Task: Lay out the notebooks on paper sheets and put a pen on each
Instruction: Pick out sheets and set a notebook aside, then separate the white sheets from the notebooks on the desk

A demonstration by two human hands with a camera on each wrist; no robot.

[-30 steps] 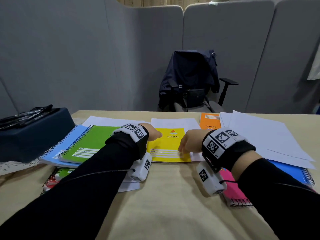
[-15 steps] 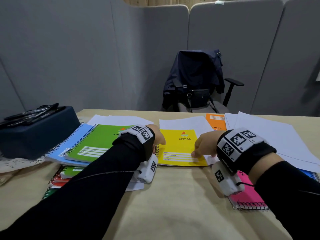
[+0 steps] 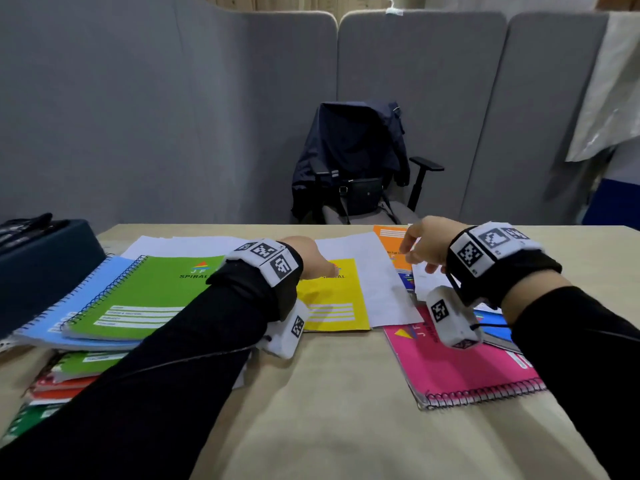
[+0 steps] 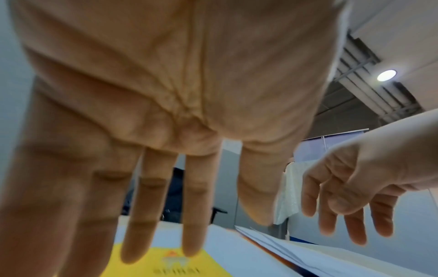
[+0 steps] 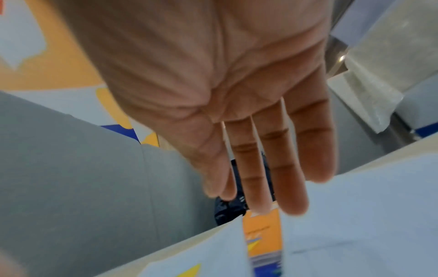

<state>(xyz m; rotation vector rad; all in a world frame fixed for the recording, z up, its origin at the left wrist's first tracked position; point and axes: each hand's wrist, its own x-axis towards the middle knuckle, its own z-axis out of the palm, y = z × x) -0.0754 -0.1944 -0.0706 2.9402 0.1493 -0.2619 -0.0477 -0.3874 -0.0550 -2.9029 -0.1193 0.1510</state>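
Note:
A yellow notebook (image 3: 332, 299) lies on a white paper sheet (image 3: 374, 282) at the table's middle. My left hand (image 3: 311, 261) rests flat on its top with straight fingers (image 4: 192, 221); the yellow cover (image 4: 166, 262) shows under them. My right hand (image 3: 422, 244) hovers open above an orange notebook (image 3: 393, 247) and loose white sheets (image 3: 429, 282), holding nothing; its fingers (image 5: 272, 178) are straight above the orange notebook (image 5: 263, 234). A pink spiral notebook (image 3: 457, 365) lies near right. Green (image 3: 149, 296) and blue (image 3: 59, 313) spiral notebooks are stacked at the left.
A dark blue box (image 3: 45, 265) with black pens (image 3: 24, 226) on top stands at the far left. More notebooks (image 3: 65, 379) are piled at the near left. Beyond the table stand an office chair (image 3: 356, 168) with a jacket and grey partitions (image 3: 173, 116).
My right hand has lifted off the yellow notebook's lower right edge and moved right and farther, over the orange notebook. My left hand stays on the yellow notebook.

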